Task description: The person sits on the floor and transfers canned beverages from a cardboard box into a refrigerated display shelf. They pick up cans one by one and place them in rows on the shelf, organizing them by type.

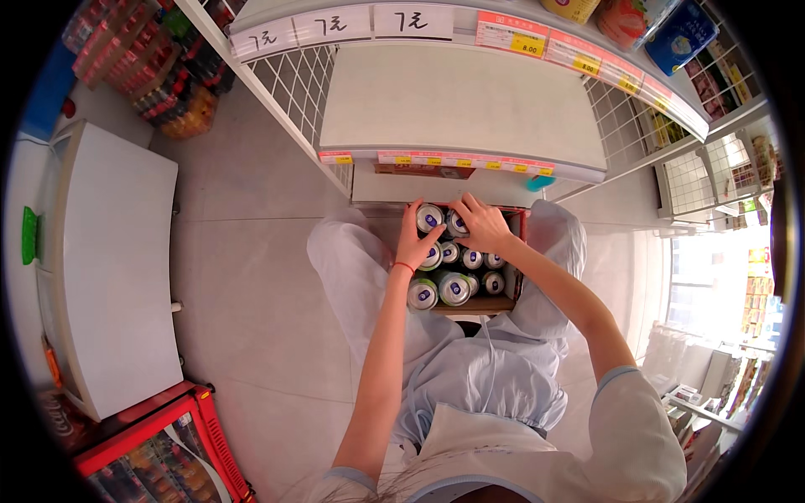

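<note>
A cardboard box (479,307) with a red-edged side holds several silver-topped drink cans between my knees. My left hand (414,242), with a red string at its wrist, has thumb and fingers around a can (429,218) in the far left corner. Beside it, my right hand (487,221) grips another can (457,224) from above, covering part of its lid. Nearer to me, a green-sided can (454,288) and its left neighbour (422,294) stand higher than the cans (493,282) on the right.
A white shelf rack (465,104) with price tags rises just beyond the box. Some packs stand on its upper shelf, and a teal object (541,183) lies low down. A white chest freezer (119,270) and a red-framed drinks cooler (157,434) are at left. Stacked bottle packs (148,69) stand behind.
</note>
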